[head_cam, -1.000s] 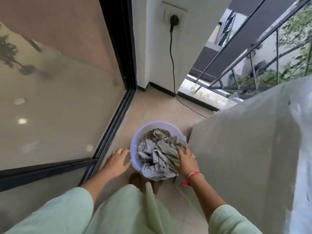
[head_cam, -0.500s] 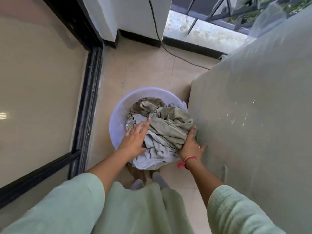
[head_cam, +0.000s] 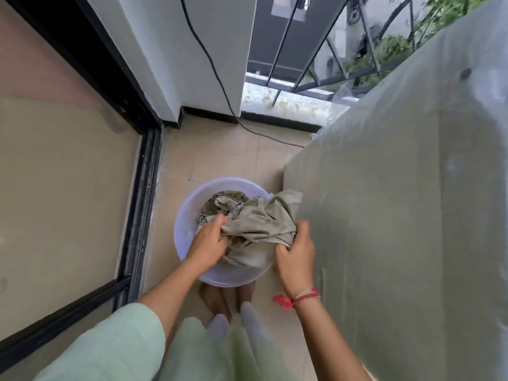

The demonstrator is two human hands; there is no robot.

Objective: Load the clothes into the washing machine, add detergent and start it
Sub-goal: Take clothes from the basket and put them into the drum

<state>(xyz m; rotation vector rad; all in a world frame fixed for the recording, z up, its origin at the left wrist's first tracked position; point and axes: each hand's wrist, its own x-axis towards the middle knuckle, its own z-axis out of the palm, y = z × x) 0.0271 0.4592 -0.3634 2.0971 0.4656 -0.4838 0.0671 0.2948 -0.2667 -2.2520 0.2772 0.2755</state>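
1. Since half a second ago, the left hand [head_cam: 209, 240] has gone from lying flat on the pile to bunching it. The top fold of the olive-grey clothes [head_cam: 261, 218] now rises above the right rim of the basin [head_cam: 184, 215].
2. Both hands hold the bundle. The left hand's fingers curl into the cloth at its left end, and the right hand [head_cam: 295, 257] grips its right end with the thumb over the fold.
3. The clothes are partly lifted. The lower pieces lie inside the lilac plastic basin, which sits on the tiled floor [head_cam: 220, 152] by the person's feet.
4. The fabric looks soft, limp and light, so it will likely sag and trail. Scooping from beneath and tucking in loose ends should carry it best. I cannot tell whether it is damp.
5. The washing machine [head_cam: 398, 202] stands just right of the basin under a translucent plastic cover, which probably must come off first; its lid is hidden.
6. A power cord [head_cam: 209, 59] runs down the wall and across the floor behind the basin. A sliding door frame [head_cam: 140, 193] borders the floor's left edge.
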